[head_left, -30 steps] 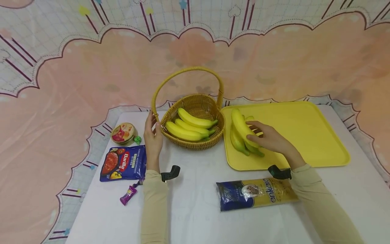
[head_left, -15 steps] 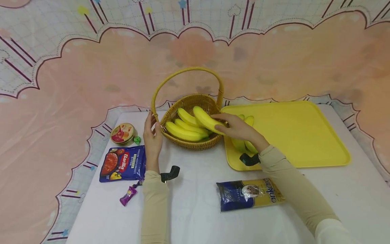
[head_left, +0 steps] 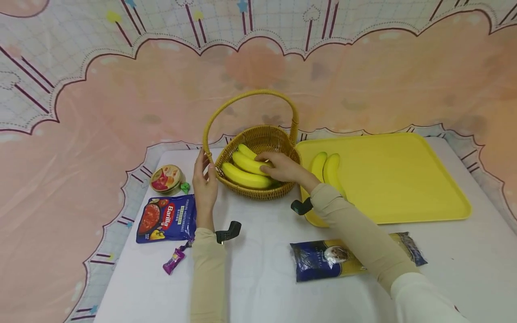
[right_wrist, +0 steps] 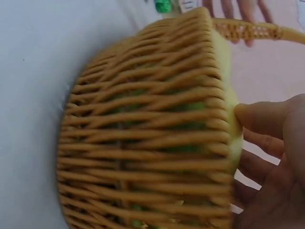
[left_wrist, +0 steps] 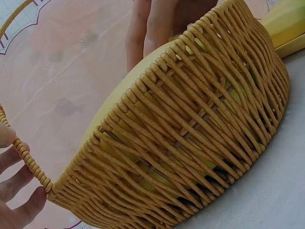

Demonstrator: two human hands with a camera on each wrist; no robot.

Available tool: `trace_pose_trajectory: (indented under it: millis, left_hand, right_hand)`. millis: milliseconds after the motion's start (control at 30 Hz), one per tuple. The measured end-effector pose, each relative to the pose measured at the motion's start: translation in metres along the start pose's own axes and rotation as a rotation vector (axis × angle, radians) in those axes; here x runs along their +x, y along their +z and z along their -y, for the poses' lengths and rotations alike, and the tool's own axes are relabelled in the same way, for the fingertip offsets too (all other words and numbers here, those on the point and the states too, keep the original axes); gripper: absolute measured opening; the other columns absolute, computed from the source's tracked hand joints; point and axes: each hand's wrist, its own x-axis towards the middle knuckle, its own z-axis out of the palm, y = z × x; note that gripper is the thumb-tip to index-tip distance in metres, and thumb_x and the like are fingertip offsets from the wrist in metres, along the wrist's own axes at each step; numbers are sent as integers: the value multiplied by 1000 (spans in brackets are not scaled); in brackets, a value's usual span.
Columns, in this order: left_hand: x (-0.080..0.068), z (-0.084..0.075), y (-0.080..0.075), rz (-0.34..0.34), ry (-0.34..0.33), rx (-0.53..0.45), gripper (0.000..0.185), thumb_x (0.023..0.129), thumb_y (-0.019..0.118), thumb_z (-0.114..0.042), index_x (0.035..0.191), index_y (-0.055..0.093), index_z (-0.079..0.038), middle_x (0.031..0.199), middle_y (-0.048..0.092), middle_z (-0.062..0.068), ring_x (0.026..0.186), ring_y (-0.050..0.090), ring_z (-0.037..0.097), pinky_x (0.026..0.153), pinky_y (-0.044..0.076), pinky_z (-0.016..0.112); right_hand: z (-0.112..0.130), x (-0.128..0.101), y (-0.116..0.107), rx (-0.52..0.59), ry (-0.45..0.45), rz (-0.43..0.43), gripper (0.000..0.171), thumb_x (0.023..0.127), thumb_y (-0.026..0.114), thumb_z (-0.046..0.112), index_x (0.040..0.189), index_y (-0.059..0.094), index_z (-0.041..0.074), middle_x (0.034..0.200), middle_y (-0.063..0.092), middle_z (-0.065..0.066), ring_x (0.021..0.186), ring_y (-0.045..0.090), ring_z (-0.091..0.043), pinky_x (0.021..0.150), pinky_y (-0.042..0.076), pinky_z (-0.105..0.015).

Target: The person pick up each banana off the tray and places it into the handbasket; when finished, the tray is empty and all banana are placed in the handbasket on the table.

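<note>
In the head view, a yellow wicker basket (head_left: 264, 194) with a tall arched handle (head_left: 258, 92) stands at the table's back, bananas (head_left: 246, 177) inside it. My left hand (head_left: 205, 188) holds the foot of the handle on the basket's left side, thumb and fingers about it. My right hand (head_left: 282, 168) reaches over the right rim and grips a banana (head_left: 249, 163) lying among the others. In the right wrist view, its thumb (right_wrist: 262, 119) presses the yellow peel just above the rim. The held banana's far end is hidden under the hand.
Two bananas (head_left: 331, 170) lie on a yellow tray (head_left: 404, 179) at the right. A blue-and-gold packet (head_left: 319, 260) lies in front, partly under my right forearm. Left are a round tin (head_left: 165, 178), a green candy (head_left: 185, 187), a blue Barilla pouch (head_left: 167, 218) and a purple candy (head_left: 174, 261).
My right hand has lifted a banana off the tray, carried it left and lowered it into the basket. Two bananas now show on the tray. My left hand has stayed at the handle.
</note>
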Motion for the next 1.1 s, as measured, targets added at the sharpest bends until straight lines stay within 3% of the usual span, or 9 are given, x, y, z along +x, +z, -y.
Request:
trace_pose_trajectory:
  millis: [200, 400, 600, 700, 900, 1100]
  left_hand:
    - [0, 0, 2, -7, 9, -12, 49, 100, 42, -7, 147, 31, -6, 140, 44, 20, 131, 43, 33, 108, 38, 53]
    - [0, 1, 4, 3, -1, -10, 49, 100, 42, -8, 148, 31, -7, 141, 44, 21, 131, 43, 33, 108, 38, 51]
    - [11, 30, 6, -15, 21, -21, 49, 101, 42, -13, 148, 31, -14, 141, 44, 18, 132, 42, 32, 107, 37, 53]
    - [14, 38, 5, -21, 28, -19, 49, 101, 42, -17, 148, 32, -21, 142, 44, 13, 132, 43, 28, 108, 38, 52]
    - [14, 38, 4, -29, 24, -2, 49, 101, 43, -18, 148, 31, -27, 142, 45, 10, 131, 43, 24, 108, 39, 48]
    - [11, 39, 6, -29, 16, 3, 50, 100, 43, -16, 148, 32, -27, 142, 45, 9, 131, 44, 23, 107, 40, 48]
  right_hand:
    - [-1, 1, 8, 18, -12, 9, 39, 98, 49, 20, 134, 50, 6, 135, 53, -12, 126, 48, -27, 107, 39, -41]
    - [-12, -22, -6, 109, 37, -88, 40, 99, 48, 25, 137, 47, 11, 138, 49, -8, 129, 45, -26, 107, 39, -44]
    - [-27, -61, -30, 148, 75, -218, 39, 99, 47, 20, 136, 46, 9, 139, 47, -10, 128, 44, -29, 108, 36, -48]
    - [-37, -82, -39, 156, 121, -247, 40, 99, 47, 19, 137, 43, 6, 139, 46, -13, 127, 42, -31, 108, 33, -51]
    - [-63, -114, -45, 139, 259, -276, 46, 98, 49, 23, 139, 39, 3, 137, 44, -19, 124, 43, -36, 104, 36, -54]
    - [-89, -138, -45, 117, 427, -201, 65, 96, 52, 31, 144, 25, -2, 137, 37, -29, 123, 41, -44, 101, 40, -57]
